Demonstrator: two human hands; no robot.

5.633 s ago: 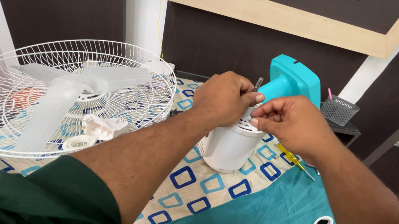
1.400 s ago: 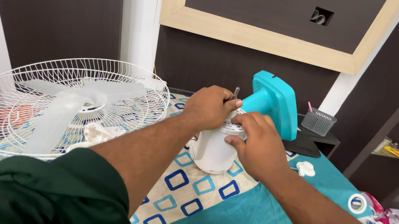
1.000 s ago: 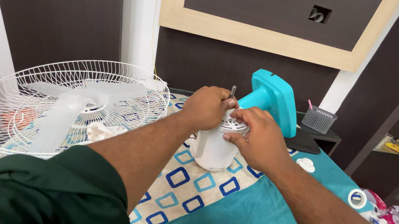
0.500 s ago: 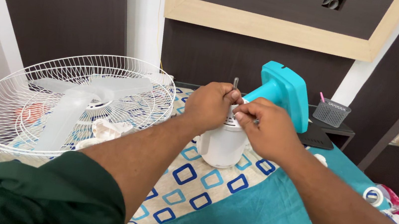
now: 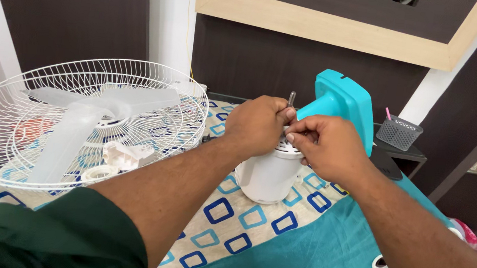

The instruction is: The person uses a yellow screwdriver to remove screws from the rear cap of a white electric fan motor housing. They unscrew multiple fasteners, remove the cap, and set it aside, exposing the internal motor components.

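left hand [image 5: 257, 124] + right hand [image 5: 324, 144] | pinching atop white motor housing [image 5: 268, 176] | wire fan guard [image 5: 73, 115] left

Domestic room in use as an improvised repair spot. Evidence: dark panelled wall with a pale wood frame [image 5: 334, 28]; a patterned curtain cloth [image 5: 251, 231] with eyelets spread over the work surface; shelving with household clutter at right; a small mesh basket [image 5: 398, 132]; fan guard [image 5: 73, 115].
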